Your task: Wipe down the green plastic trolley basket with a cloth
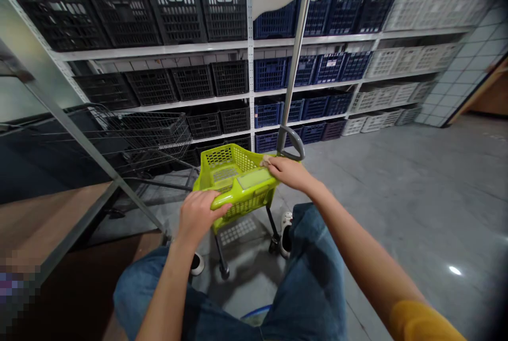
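A small lime-green shopping cart (246,193) on dark legs with wheels stands on the floor between my knees. Its perforated basket holds nothing I can see. My left hand (199,211) is closed around the left end of the cart's handle, thumb toward me. At the right end of the handle is my right hand (290,173), its fingers closed on a small crumpled beige cloth (265,160) that lies against the green rim. Much of the cloth is hidden under the fingers. A grey loop (293,143) and a metal pole (296,61) rise from the right corner.
White shelving (251,66) spans the back, stacked with black crates (178,16), blue crates (270,74) and white crates (383,62). To the left are a larger wire shopping cart (151,129) and a metal-framed wooden surface (59,209). Grey floor (397,187) extends right.
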`<move>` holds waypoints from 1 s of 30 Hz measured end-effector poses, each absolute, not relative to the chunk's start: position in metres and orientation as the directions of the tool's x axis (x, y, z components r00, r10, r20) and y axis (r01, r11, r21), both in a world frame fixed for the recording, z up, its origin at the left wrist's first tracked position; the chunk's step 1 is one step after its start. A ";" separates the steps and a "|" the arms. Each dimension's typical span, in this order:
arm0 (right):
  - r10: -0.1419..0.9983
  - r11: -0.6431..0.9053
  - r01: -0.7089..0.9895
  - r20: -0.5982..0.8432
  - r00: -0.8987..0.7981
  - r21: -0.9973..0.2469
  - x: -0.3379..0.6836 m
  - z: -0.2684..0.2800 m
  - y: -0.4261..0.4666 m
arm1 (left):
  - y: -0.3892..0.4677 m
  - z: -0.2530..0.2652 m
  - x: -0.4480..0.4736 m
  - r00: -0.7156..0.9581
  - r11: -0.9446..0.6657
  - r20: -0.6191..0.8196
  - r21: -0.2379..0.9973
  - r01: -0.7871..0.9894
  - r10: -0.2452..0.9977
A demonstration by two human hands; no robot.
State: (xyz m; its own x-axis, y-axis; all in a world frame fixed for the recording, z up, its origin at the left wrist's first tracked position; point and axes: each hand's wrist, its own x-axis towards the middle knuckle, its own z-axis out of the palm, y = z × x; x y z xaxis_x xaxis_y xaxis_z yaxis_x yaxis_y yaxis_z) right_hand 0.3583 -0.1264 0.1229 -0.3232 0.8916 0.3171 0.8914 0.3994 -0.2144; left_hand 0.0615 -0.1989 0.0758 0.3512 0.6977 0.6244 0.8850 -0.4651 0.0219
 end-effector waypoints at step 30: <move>0.444 0.513 0.837 0.893 -0.070 -0.189 0.368 0.018 -0.144 | -0.214 0.074 0.052 0.401 -0.453 0.654 -0.099 0.886 0.642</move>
State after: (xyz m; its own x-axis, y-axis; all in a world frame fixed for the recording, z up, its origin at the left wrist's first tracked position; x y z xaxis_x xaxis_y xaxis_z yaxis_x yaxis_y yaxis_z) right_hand 0.3676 -0.1436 0.0181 -0.0705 0.4437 0.8934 0.8373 0.5131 -0.1887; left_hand 0.0519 -0.2137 0.0735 0.4006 0.6418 0.6540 0.8862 -0.4526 -0.0987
